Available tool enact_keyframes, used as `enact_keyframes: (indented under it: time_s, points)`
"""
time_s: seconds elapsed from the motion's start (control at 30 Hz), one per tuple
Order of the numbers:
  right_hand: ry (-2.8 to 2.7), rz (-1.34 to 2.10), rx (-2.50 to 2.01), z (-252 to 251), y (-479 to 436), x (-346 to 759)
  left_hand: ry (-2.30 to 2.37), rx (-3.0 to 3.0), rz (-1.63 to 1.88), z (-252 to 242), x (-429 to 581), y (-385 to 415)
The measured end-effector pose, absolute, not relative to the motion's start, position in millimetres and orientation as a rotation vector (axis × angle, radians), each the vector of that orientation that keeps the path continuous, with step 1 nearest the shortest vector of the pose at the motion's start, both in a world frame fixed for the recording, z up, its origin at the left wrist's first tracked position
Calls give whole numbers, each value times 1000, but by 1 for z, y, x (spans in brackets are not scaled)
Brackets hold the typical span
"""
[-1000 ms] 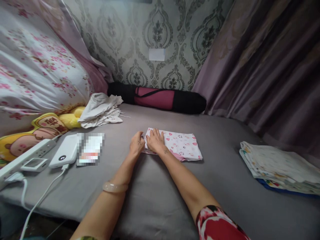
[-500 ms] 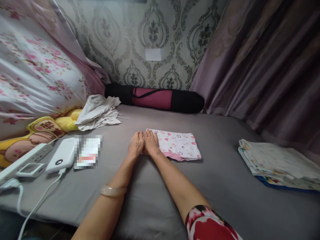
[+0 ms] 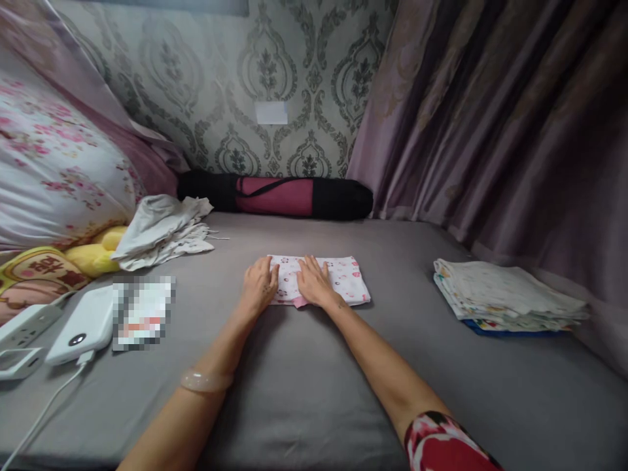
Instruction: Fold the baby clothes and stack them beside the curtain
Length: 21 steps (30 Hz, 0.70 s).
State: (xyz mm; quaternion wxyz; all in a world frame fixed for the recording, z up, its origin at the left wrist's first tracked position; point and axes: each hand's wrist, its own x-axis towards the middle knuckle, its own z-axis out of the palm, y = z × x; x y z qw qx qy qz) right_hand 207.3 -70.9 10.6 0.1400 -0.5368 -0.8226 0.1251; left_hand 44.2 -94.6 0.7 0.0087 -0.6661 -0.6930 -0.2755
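Observation:
A folded white cloth with a pink and red print (image 3: 346,281) lies flat on the grey sheet, a bit of pink trim showing at its near edge. My right hand (image 3: 314,281) rests palm down on the middle of it, fingers stretched out. At the cloth's left edge is my left hand (image 3: 260,286), back of the hand up, touching the fabric with its thumb apart from the fingers. Its fingertips are partly hidden. A pale bangle (image 3: 206,381) circles my left forearm.
A stack of folded cloths (image 3: 510,297) lies at right. On the left are a crumpled pale cloth (image 3: 164,229), a yellow plush (image 3: 46,271), a white power bank (image 3: 86,327) with a cable and a power strip (image 3: 29,327). A black and maroon roll bag (image 3: 275,196) lies along the wall.
My hands have moved apart: the right has slid rightward onto the middle of the cloth, the left stays at its left edge. The camera view has turned slightly right.

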Motion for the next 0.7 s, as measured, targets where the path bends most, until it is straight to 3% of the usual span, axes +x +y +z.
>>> enact_keyframes:
  time_s: [0.3,0.7]
  points:
    - [-2349,347,-1720,8,-69,245,-2005,-2379,-441,20,106,-84]
    - [-2361,238,-1663,1,-56,250,-1977,-2319,-480,-15,119,-63]
